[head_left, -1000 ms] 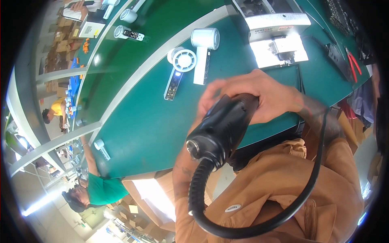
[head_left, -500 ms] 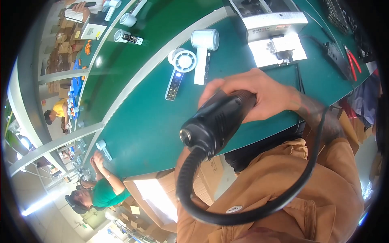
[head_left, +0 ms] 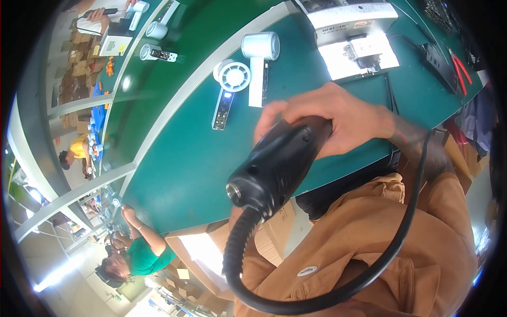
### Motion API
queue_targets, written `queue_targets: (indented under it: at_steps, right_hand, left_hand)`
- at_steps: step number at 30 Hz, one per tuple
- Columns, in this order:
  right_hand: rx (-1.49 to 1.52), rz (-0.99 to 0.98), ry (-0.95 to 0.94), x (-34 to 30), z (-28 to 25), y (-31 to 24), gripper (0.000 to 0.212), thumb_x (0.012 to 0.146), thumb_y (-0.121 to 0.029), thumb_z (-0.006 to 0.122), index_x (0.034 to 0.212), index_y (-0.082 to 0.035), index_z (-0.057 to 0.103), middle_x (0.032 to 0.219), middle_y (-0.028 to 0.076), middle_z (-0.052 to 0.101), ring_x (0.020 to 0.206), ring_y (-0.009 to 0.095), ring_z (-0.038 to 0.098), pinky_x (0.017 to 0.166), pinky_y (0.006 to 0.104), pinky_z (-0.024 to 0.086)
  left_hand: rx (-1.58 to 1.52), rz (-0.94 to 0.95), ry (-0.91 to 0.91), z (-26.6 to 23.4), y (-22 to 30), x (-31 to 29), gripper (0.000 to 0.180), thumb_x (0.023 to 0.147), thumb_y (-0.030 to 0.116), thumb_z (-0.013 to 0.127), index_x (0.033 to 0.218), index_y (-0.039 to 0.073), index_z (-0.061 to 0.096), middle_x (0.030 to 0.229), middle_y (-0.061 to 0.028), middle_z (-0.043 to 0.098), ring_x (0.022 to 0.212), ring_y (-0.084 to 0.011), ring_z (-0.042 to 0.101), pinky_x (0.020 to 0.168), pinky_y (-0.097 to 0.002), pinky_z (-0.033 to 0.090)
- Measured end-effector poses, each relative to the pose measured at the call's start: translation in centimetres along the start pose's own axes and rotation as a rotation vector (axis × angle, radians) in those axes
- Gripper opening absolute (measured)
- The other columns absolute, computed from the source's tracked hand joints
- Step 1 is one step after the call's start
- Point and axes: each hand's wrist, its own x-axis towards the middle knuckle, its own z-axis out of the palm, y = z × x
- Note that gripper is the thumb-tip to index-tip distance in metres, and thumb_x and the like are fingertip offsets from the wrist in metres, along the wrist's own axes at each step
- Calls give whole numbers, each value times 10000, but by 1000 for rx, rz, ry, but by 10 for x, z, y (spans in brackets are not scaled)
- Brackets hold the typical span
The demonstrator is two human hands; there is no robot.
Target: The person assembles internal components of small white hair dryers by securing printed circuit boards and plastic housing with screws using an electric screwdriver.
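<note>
- One black hair dryer (head_left: 280,164) up close, over near table (head_left: 174,174) edge, tipped a bit steeper than a second ago.
- Right hand (head_left: 338,119) clamped round it; left hand out of sight.
- Cord (head_left: 369,274) looping below.
- Farther off: white dryer (head_left: 260,58), fan part (head_left: 234,76).

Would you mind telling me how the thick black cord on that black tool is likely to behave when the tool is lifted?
The black cord will probably flop and trail: it already hangs in a wide loop below the black tool. Its ribbed sleeve at the tool's end looks stiffer, so bending should start beyond it. It may drag across the tan jacket.
</note>
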Motion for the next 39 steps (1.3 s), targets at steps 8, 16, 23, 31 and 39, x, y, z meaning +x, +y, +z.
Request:
queue_targets:
  at_steps: [8, 16, 23, 31, 39]
  right_hand:
    - [-13, 36, 33, -6, -7, 0, 351, 708, -48, 810, 1010, -9, 633, 877, 86, 628, 730, 191, 594, 632, 296, 445]
    - [32, 115, -2, -4, -7, -3, 391, 725, -159, 849, 1027, -35, 634, 903, 101, 632, 789, 252, 631, 689, 323, 491]
    - [-18, 63, -74, -2, -13, -3, 378, 752, -136, 824, 1060, -37, 630, 919, 99, 632, 818, 237, 625, 705, 317, 479]
    - [57, 80, -55, -5, -12, -3, 438, 736, -117, 830, 1113, -27, 626, 997, 103, 655, 817, 240, 624, 713, 320, 488]
    - [75, 30, -23, -3, -9, 1, 340, 740, -58, 777, 1047, 0, 642, 930, 103, 632, 766, 199, 587, 648, 309, 437]
  left_hand:
    - [111, 230, -297, 6, -4, -5, 507, 898, 227, 709, 1327, 185, 442, 1155, -158, 631, 924, -239, 682, 542, -288, 595]
    - [252, 344, -139, 21, -4, -7, 413, 920, 260, 691, 1234, 132, 454, 1049, -106, 661, 901, -175, 680, 774, -269, 580]
    - [110, 193, 14, 18, -4, -13, 319, 967, 267, 618, 1207, 109, 479, 1027, -106, 660, 892, -182, 683, 746, -275, 587]
    - [188, 240, -82, 10, -3, -6, 340, 982, 244, 585, 1264, 99, 463, 1052, -118, 648, 886, -181, 679, 748, -287, 594]
    - [252, 315, -239, 5, -7, 3, 574, 909, 196, 699, 1380, 142, 375, 1076, -126, 632, 912, -172, 669, 779, -286, 582]
